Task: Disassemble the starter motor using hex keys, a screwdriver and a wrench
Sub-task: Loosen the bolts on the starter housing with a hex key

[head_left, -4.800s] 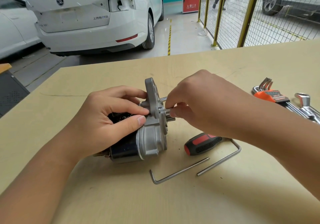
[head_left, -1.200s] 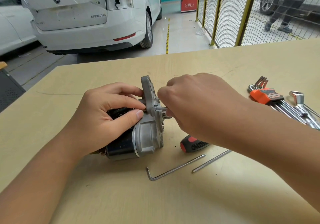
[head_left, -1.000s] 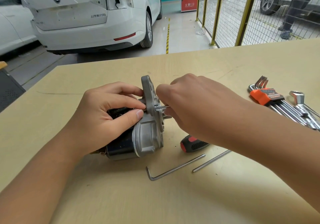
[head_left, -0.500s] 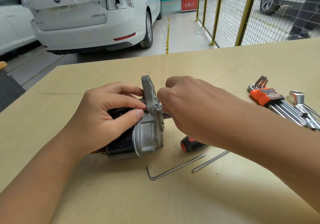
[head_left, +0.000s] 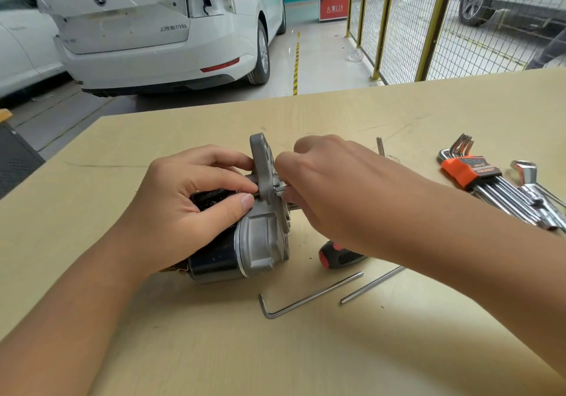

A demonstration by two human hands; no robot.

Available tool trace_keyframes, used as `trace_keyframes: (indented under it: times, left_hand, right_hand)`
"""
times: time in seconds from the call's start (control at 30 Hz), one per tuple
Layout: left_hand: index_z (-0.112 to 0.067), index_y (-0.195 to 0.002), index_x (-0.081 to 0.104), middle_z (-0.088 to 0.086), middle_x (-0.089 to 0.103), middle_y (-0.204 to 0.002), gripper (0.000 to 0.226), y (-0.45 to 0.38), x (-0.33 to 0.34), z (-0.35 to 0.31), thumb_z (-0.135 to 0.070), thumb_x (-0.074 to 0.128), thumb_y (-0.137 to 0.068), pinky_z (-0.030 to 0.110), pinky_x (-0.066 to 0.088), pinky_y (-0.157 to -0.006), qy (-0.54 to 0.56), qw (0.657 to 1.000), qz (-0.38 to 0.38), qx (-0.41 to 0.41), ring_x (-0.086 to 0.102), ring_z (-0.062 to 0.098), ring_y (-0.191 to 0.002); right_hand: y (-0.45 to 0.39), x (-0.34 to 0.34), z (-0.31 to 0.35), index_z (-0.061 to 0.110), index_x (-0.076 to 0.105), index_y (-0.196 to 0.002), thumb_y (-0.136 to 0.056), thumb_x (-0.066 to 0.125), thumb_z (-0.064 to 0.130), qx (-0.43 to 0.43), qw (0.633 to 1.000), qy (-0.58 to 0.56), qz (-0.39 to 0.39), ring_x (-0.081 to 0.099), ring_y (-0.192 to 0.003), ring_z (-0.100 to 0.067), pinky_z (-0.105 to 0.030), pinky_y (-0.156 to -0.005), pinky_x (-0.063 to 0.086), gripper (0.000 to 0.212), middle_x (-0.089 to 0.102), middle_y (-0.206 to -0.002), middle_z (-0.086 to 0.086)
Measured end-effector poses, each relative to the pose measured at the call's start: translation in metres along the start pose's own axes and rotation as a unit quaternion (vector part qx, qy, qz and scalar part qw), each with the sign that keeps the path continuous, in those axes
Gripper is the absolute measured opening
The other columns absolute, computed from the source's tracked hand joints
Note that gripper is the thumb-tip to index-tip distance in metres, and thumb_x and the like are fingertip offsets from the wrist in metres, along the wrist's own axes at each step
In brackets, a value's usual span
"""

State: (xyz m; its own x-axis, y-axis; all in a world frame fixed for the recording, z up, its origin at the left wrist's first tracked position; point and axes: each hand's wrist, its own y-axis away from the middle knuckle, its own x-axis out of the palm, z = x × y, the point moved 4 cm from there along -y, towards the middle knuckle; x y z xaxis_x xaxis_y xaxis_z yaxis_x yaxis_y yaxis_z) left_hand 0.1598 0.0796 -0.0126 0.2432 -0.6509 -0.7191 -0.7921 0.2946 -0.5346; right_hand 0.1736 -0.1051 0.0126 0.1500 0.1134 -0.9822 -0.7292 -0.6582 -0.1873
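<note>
The starter motor [head_left: 245, 242] lies on its side on the tabletop [head_left: 306, 349]; all metal, it is likely heavy, rigid and smooth, best held around its dark body. The left hand [head_left: 190, 208] wraps that body from above, thumb against the grey housing. The right hand [head_left: 330, 187] pinches a small bolt [head_left: 279, 189] at the flange, fingers curled.

Wooden table [head_left: 398, 113] carries starter motor [head_left: 260, 242], screwdriver [head_left: 340, 256], 2 hex keys [head_left: 309, 297].
</note>
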Motion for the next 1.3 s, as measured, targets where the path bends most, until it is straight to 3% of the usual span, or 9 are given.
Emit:
trace_keyframes:
  times: [0.1,0.23,0.4,0.53,0.6,0.77,0.97,1.2,1.3]
  left_hand:
    - [-0.017,-0.099,0.083,-0.007,0.073,-0.115,0.016,0.0,0.0,0.0,-0.015,0.075,-0.085,0.023,0.054,-0.096,-0.003,1.0,-0.002,0.003,0.07,0.01,-0.11]
    - [-0.018,-0.099,0.082,-0.007,0.073,-0.116,0.016,0.0,0.0,0.0,-0.016,0.075,-0.085,0.023,0.054,-0.097,-0.004,1.0,-0.001,0.003,0.07,0.009,-0.11]
    - [-0.017,-0.099,0.082,-0.006,0.073,-0.116,0.016,0.0,0.0,-0.001,-0.015,0.075,-0.085,0.023,0.053,-0.097,0.0,1.0,-0.001,0.0,0.07,0.009,-0.11]
    - [-0.015,-0.099,0.083,-0.004,0.074,-0.115,0.016,0.0,0.0,-0.001,-0.016,0.075,-0.085,0.024,0.054,-0.097,-0.007,1.0,-0.001,-0.001,0.07,0.009,-0.11]
    - [-0.015,-0.099,0.083,-0.004,0.074,-0.115,0.016,0.0,0.0,-0.001,-0.016,0.075,-0.085,0.024,0.054,-0.097,-0.009,1.0,0.0,0.001,0.07,0.008,-0.11]
    - [-0.018,-0.099,0.082,-0.008,0.073,-0.116,0.017,-0.001,0.0,-0.003,-0.015,0.075,-0.085,0.019,0.052,-0.097,-0.011,1.0,0.0,0.004,0.069,0.005,-0.11]
    - [-0.022,-0.1,0.081,-0.009,0.072,-0.116,0.018,-0.001,-0.001,-0.004,-0.013,0.075,-0.085,0.019,0.052,-0.097,-0.005,1.0,-0.001,0.01,0.069,0.005,-0.11]
    - [-0.015,-0.099,0.083,-0.004,0.074,-0.114,0.016,0.0,0.0,-0.003,-0.014,0.074,-0.085,0.028,0.055,-0.095,-0.007,1.0,0.0,0.005,0.07,0.009,-0.109]
    - [-0.014,-0.097,0.083,-0.003,0.074,-0.115,0.015,0.0,0.0,-0.002,-0.014,0.075,-0.084,0.028,0.056,-0.093,-0.005,1.0,-0.004,0.007,0.07,0.009,-0.107]
  right_hand:
    - [0.0,-0.001,0.001,0.017,0.055,-0.088,-0.1,0.049,0.008,-0.008,1.0,0.011,0.017,0.038,-0.057,-0.011,-0.024,-0.044,0.021,0.016,0.037,-0.084,0.002]
    - [0.0,-0.003,0.003,0.015,0.049,-0.086,-0.095,0.051,0.004,-0.003,0.999,0.029,0.025,0.039,-0.056,-0.014,-0.024,-0.044,0.021,0.015,0.04,-0.081,-0.001]
    - [-0.003,0.003,-0.001,0.022,0.018,-0.072,-0.096,0.054,0.004,0.015,1.0,0.019,0.006,0.041,-0.052,-0.015,-0.025,-0.041,0.02,0.046,0.041,-0.076,0.0]
    - [-0.001,0.003,-0.001,0.018,0.047,-0.086,-0.102,0.055,0.013,-0.007,1.0,-0.003,-0.003,0.043,-0.058,-0.014,-0.025,-0.045,0.025,0.018,0.041,-0.082,0.001]
    - [-0.001,0.003,0.0,0.018,0.055,-0.087,-0.103,0.05,0.012,-0.011,1.0,0.001,0.01,0.04,-0.058,-0.012,-0.023,-0.046,0.023,0.017,0.038,-0.084,0.002]
    - [-0.003,0.001,0.0,0.017,0.051,-0.085,-0.097,0.052,0.006,-0.001,0.999,0.019,0.025,0.04,-0.057,-0.013,-0.023,-0.045,0.022,0.017,0.039,-0.082,0.001]
    - [-0.005,0.007,-0.003,0.024,0.017,-0.07,-0.095,0.062,0.006,0.021,1.0,-0.01,0.006,0.044,-0.053,-0.017,-0.028,-0.042,0.024,0.054,0.041,-0.074,-0.001]
    - [-0.007,0.002,-0.007,0.019,0.044,-0.08,-0.102,0.055,0.019,0.017,0.996,-0.081,-0.029,0.051,-0.07,-0.023,-0.038,-0.059,0.045,0.024,0.046,-0.078,-0.001]
    - [-0.008,0.004,-0.008,0.019,0.041,-0.069,-0.102,0.052,0.025,0.025,0.991,-0.129,-0.03,0.048,-0.069,-0.021,-0.039,-0.064,0.044,0.036,0.047,-0.072,-0.001]
